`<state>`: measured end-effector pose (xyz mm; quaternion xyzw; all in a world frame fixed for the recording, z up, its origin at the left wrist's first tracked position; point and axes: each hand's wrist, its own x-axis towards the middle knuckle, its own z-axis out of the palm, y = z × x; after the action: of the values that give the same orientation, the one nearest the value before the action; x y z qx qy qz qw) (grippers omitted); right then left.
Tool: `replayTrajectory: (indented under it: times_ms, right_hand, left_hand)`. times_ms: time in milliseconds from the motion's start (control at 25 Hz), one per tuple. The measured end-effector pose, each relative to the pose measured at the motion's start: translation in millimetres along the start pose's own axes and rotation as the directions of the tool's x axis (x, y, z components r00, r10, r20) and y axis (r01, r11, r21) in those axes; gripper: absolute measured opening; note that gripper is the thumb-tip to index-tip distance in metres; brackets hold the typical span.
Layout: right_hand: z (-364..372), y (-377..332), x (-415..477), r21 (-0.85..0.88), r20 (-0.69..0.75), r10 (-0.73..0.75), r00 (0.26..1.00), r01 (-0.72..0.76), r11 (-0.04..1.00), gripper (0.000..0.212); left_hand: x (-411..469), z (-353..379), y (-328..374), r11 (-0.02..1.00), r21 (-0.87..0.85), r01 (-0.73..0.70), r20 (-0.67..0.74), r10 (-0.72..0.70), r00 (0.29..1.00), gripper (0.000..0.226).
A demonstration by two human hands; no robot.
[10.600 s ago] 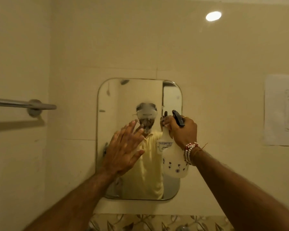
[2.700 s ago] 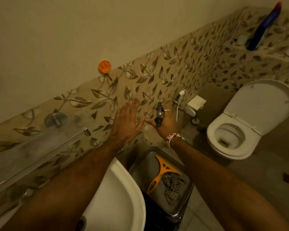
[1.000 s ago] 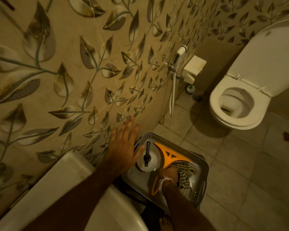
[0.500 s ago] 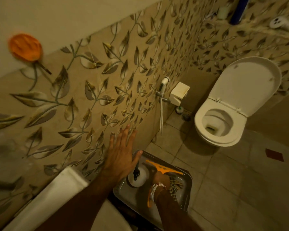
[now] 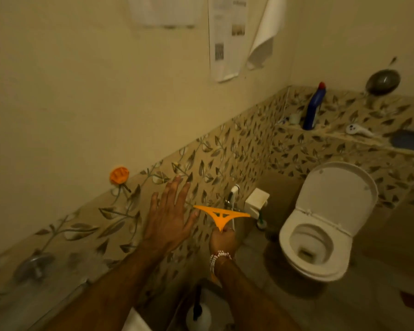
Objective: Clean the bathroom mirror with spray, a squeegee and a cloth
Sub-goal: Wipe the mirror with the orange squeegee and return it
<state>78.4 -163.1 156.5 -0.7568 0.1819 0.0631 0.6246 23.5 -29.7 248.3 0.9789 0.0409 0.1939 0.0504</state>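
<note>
My right hand [image 5: 222,241] grips the handle of the orange squeegee [image 5: 221,216], held upright with its blade on top, level and in front of the leaf-patterned wall tiles. My left hand [image 5: 169,217] is open with fingers spread, raised just left of the squeegee blade, holding nothing. The white spray bottle [image 5: 197,315] with its black trigger stands in the grey tray [image 5: 177,311] at the bottom edge, between my forearms. The mirror and the cloth are out of view.
A white toilet [image 5: 320,237] with its lid up stands at the right. A hand sprayer [image 5: 233,194] and white holder [image 5: 256,203] hang on the tiled wall. A blue bottle [image 5: 313,108] sits on the ledge. An orange hook [image 5: 119,175] sticks to the wall. The sink edge [image 5: 135,322] is below.
My right hand has lifted the orange squeegee out of the tray. The view has tilted up from the tray toward the wall; the spray bottle stays in the tray.
</note>
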Motion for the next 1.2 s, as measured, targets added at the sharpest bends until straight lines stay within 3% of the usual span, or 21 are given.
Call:
replayTrajectory:
  times_ms: [120, 280, 480, 640, 880, 1080, 1200]
  right_hand:
    - [-3.6, -70.3, -17.1, 0.03, -0.011, -0.212, 0.977, 0.212, 0.977, 0.025]
    - [-9.5, -138.5, -44.1, 0.049, 0.007, -0.478, 0.878, 0.477, 0.877, 0.034]
    - [-5.2, -217.0, -96.9, 0.175, -0.121, -0.655, 0.746, 0.666, 0.725, 0.036]
    - [5.3, -278.5, -159.6, 0.299, -0.184, -0.722, 0.666, 0.738, 0.605, 0.027]
    - [39.3, -356.1, -292.1, 0.456, -0.148, -0.806, 0.574, 0.762, 0.459, 0.026]
    - [67.9, -404.7, -407.3, 0.548, -0.108, -0.891, 0.44, 0.775, 0.316, 0.029]
    - [85.2, -425.2, -469.8, 0.577, -0.079, -0.946, 0.316, 0.788, 0.215, 0.032]
  left_hand:
    - [12.0, -55.5, -2.6, 1.0, 0.019, -0.003, -0.104, 0.005, 0.995, 0.077]
    - [15.0, -130.0, -13.7, 0.996, 0.084, -0.005, -0.258, 0.027, 0.966, 0.076]
    - [-5.5, -225.2, -38.2, 0.983, 0.178, 0.044, -0.402, 0.032, 0.915, 0.074]
    - [-38.1, -302.0, -66.3, 0.962, 0.258, 0.091, -0.475, 0.044, 0.879, 0.072]
    - [-116.7, -414.0, -127.2, 0.917, 0.346, 0.197, -0.563, 0.035, 0.826, 0.071]
    - [-189.3, -485.6, -166.6, 0.904, 0.328, 0.274, -0.623, -0.011, 0.782, 0.068]
    - [-231.6, -517.9, -189.0, 0.885, 0.327, 0.33, -0.655, -0.039, 0.755, 0.066]
